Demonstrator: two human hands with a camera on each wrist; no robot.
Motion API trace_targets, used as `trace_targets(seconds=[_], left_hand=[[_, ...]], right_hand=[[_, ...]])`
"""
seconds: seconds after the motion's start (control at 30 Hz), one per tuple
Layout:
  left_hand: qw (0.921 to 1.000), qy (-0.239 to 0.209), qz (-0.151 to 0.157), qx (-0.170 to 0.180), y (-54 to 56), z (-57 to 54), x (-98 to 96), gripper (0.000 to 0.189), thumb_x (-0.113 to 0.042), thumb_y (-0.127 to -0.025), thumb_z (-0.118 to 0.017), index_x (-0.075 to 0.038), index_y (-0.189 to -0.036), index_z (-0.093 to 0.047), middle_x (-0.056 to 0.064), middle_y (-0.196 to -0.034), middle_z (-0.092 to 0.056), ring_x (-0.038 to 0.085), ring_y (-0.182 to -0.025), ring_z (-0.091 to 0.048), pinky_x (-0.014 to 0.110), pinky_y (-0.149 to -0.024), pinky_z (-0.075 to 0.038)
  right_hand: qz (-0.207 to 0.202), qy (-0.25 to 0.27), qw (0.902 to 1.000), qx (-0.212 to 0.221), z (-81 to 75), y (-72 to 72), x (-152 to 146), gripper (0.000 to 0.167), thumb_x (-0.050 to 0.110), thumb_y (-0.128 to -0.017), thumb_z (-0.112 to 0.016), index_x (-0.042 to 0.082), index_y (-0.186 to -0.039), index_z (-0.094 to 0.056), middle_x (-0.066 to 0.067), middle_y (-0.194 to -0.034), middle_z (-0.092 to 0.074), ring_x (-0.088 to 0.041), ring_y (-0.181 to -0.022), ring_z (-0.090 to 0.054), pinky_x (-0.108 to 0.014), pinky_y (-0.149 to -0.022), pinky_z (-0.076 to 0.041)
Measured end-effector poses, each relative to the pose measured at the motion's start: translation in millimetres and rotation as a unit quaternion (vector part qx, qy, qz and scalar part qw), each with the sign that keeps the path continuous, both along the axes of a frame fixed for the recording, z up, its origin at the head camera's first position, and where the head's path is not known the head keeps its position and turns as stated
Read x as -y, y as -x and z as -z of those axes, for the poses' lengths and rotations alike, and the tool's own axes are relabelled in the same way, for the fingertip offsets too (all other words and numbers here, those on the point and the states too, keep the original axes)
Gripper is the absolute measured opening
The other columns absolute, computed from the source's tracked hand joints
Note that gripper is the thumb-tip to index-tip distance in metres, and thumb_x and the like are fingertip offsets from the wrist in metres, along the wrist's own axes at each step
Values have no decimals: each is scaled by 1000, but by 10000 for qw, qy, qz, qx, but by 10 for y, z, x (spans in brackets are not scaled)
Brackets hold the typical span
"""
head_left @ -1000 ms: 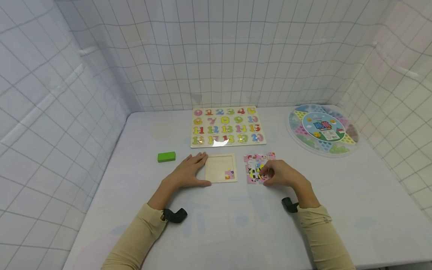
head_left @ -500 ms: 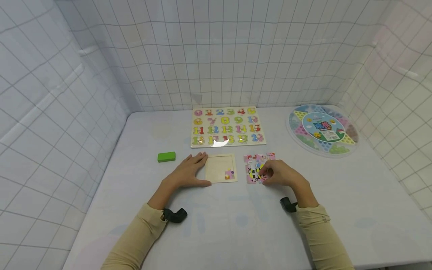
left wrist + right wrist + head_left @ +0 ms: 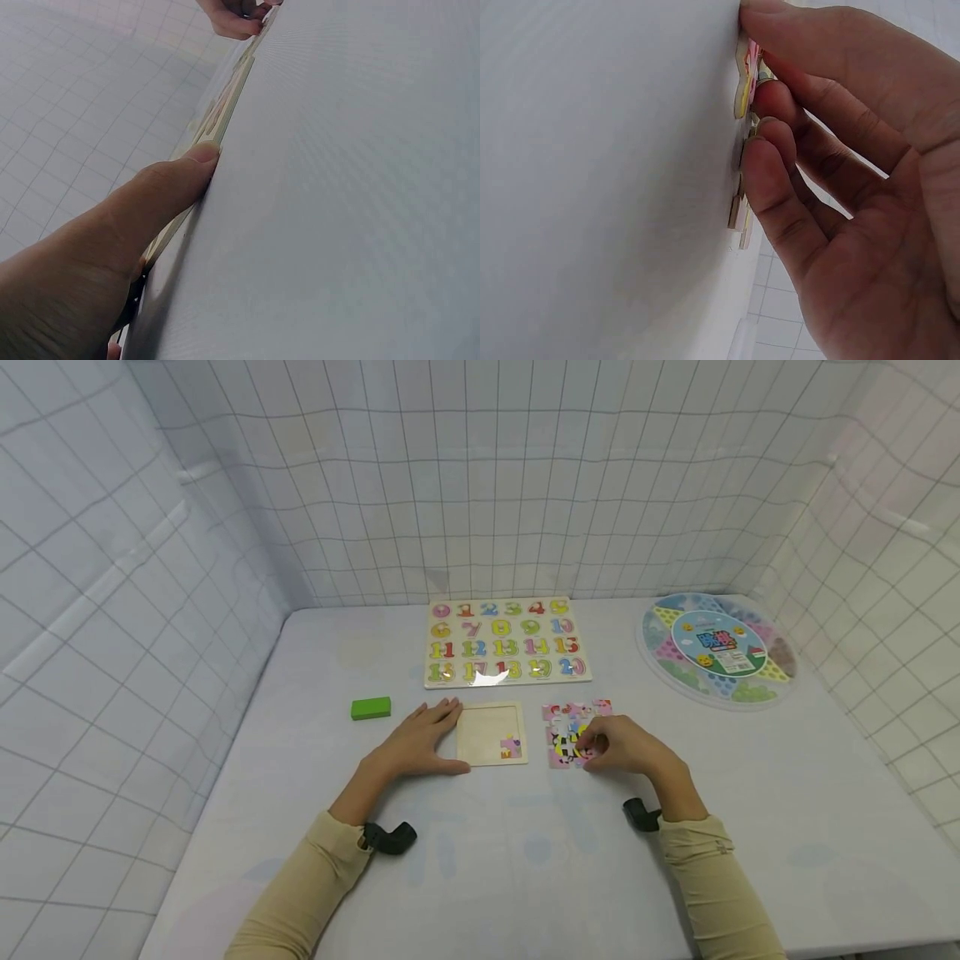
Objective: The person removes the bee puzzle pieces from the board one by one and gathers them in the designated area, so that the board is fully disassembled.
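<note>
My left hand [image 3: 422, 745] lies at the left side of a shallow square wooden puzzle tray [image 3: 477, 732], fingers fairly straight and thumb apart. In the left wrist view the thumb [image 3: 169, 191] touches the tray's edge. One pink puzzle piece [image 3: 511, 748] sits in the tray's near right corner. To the right, my right hand [image 3: 626, 746] reaches over a cluster of pink, yellow and black puzzle pieces [image 3: 558, 735]. Its thumb and curled fingers pinch a puzzle piece [image 3: 744, 86] at the cluster's near right, low on the table; the fingers partly hide it.
A number board [image 3: 507, 643] lies behind the tray. Toward the back right is a round game board [image 3: 716, 647] in clear wrapping. A green block [image 3: 371, 708] rests left of my left hand. White gridded cloth walls [image 3: 495, 493] enclose the white table [image 3: 525, 877].
Hardly anything differs. The right hand and forearm have shifted very slightly to the left over the pieces; the left hand stays at the tray.
</note>
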State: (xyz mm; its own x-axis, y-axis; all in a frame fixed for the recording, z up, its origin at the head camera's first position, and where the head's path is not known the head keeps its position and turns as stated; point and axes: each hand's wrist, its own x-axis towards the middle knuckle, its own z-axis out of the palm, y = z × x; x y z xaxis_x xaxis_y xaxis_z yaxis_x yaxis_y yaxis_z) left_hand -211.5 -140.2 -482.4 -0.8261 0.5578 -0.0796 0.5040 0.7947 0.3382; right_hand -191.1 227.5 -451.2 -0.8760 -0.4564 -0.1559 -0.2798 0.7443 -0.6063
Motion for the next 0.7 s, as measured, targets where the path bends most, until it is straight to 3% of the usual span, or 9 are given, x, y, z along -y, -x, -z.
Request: trace_targets(seconds=[0.4, 0.7], left_hand=[[10000, 11, 17, 8, -12, -39, -5, 108, -66, -77, -68, -6, -155, -22, 10, -163, -22, 27, -151, -20, 49, -125, -11], [10000, -35, -4, 7, -40, -79, -14, 106, -64, -78, -68, -6, -155, -23, 10, -162, -23, 28, -151, -21, 50, -125, -12]], right_hand=[[-5, 113, 9999, -60, 3, 9, 23, 22, 12, -75, -82, 9, -95, -73, -3, -86, -66, -14, -77, -53, -26, -67, -48], [51, 55, 10000, 16, -106, 39, 201, 28, 12, -74, -83, 7, -100, -72, -5, -87, -64, -16, -77, -52, -26, -66, -47]])
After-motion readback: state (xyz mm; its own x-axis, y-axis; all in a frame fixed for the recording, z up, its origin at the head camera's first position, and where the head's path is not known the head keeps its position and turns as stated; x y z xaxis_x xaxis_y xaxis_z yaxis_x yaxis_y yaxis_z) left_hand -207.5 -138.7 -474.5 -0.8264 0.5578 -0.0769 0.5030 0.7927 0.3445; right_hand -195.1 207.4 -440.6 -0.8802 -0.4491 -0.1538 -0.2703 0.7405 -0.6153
